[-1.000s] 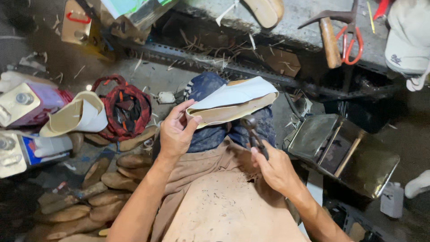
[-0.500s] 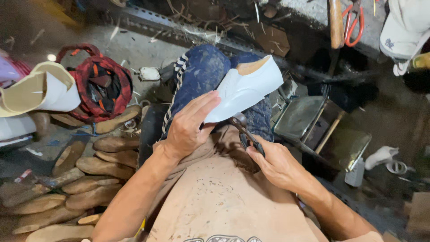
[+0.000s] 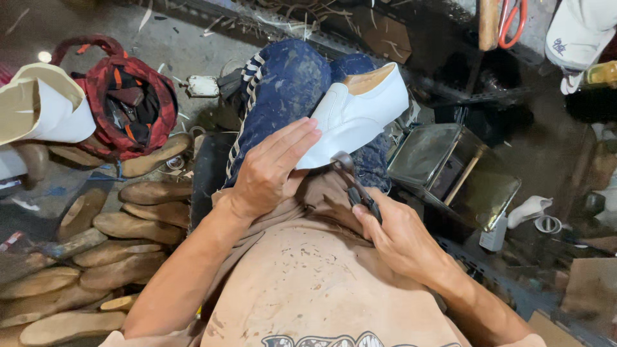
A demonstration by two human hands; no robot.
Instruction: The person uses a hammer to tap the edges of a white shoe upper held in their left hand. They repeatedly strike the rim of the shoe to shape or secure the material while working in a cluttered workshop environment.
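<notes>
A white leather shoe upper on a last (image 3: pixel 360 109) rests on my lap, over blue patterned trousers (image 3: pixel 283 83). My left hand (image 3: pixel 270 170) lies across its near end, fingers spread over the white leather, holding it. My right hand (image 3: pixel 398 234) is closed around the handles of dark metal pincers (image 3: pixel 353 183), whose head touches the shoe's lower edge just right of my left fingertips. A tan stained apron (image 3: pixel 302 276) covers my lap.
Several wooden shoe lasts (image 3: pixel 122 225) lie piled on the floor at left. A red plaid bag (image 3: pixel 125 96) and a white shoe upper (image 3: pixel 38 106) sit behind them. A metal tin with a brush (image 3: pixel 450 173) stands at right, scissors (image 3: pixel 511 22) and a white cap (image 3: pixel 578 32) above.
The view has tilted down and closer. The shoe has turned in my left hand, its white side now facing up. The pincers have moved up against the shoe's edge.
</notes>
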